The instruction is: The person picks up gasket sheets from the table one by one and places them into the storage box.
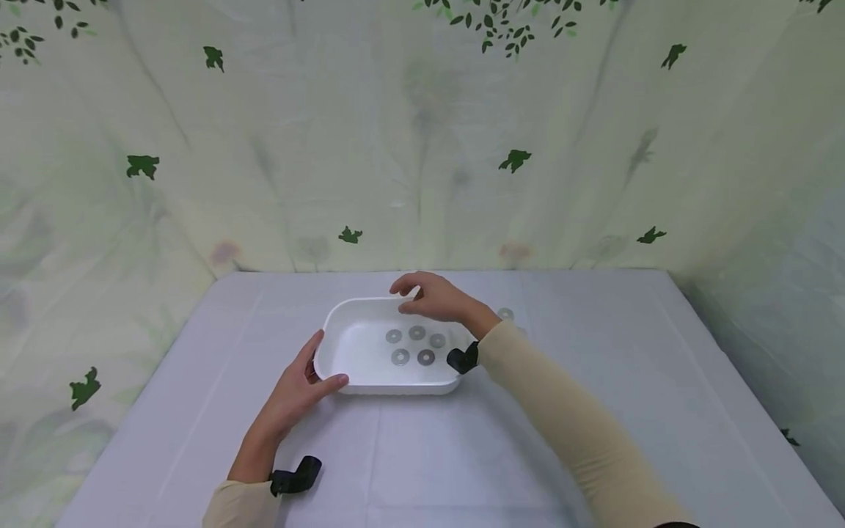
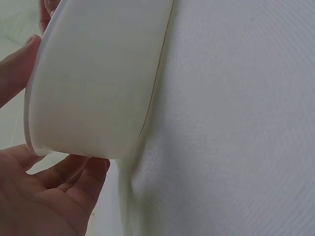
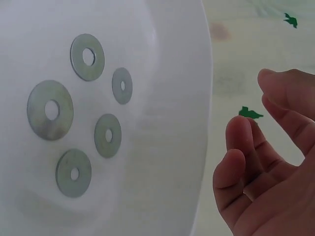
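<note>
A white oblong plastic tray stands on the table with several flat metal washers lying spread over its floor. At the tray's left end, my left hand grips it, thumb by the near rim and fingers along the outer wall. The left wrist view shows those fingers against the tray's side. Above the far rim hovers my right hand, fingers loosely bent. Between its thumb and fingers there is nothing in the right wrist view, where the washers show apart from it.
Outside the tray on the right, a washer lies on the white tablecloth, with another partly hidden by the right sleeve. A pale curtain with green leaf prints hangs behind the table. Each wrist wears a black camera mount.
</note>
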`<state>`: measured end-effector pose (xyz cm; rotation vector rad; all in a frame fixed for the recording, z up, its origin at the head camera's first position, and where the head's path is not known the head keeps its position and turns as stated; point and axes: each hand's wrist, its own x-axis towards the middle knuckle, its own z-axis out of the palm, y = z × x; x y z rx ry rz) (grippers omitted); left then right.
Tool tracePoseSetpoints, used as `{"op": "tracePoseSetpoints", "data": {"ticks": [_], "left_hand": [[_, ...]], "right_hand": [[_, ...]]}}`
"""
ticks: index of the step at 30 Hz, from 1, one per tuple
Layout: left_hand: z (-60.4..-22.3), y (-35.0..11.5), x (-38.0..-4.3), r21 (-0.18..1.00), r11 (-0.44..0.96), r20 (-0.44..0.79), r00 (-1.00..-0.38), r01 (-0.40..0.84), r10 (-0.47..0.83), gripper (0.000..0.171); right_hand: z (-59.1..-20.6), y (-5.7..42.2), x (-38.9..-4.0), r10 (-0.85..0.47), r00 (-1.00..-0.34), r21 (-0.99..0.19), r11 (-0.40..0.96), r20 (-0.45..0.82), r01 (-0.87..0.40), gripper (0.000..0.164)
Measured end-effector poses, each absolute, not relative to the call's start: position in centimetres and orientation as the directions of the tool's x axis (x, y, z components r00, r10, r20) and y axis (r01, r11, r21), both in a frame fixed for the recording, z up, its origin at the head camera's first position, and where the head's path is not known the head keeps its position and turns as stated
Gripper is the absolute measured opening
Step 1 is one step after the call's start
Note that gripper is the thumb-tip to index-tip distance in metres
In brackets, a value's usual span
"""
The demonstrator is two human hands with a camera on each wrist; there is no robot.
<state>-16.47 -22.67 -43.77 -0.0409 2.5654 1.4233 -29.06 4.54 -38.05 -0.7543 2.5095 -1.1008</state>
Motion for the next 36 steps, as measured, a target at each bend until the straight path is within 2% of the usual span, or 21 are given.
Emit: {"op": "tracePoseSetpoints", "data": {"ticks": [11,17,27,36], "left_hand": [[-43.8,-22.6,-16.5,0.839,0.534,-0.177,-0.981,-0.107,0.081,0.104],[-43.8,-22.5,-16.6,0.836,0.537,-0.179,-0.981,-0.112,0.075,0.103],[-43.6,-22.5,-16.4,0.837,0.533,-0.189,-0.979,-0.121,0.075,0.103],[-43.6,-22.5,-16.5,0.835,0.534,-0.199,-0.977,-0.131,0.071,0.103]], "right_hand": [[-36.1,10.0,-27.8,-0.546,-0.836,-0.683,0.634,-0.063,-0.362,0.031],[-36.3,13.4,-28.2,-0.510,-0.859,-0.674,0.650,-0.043,-0.353,0.029],[-38.4,18.7,-29.8,-0.409,-0.909,-0.645,0.715,-0.075,-0.269,0.029],[-41.4,21.0,-30.5,-0.378,-0.917,-0.632,0.744,-0.128,-0.218,0.032]]}}
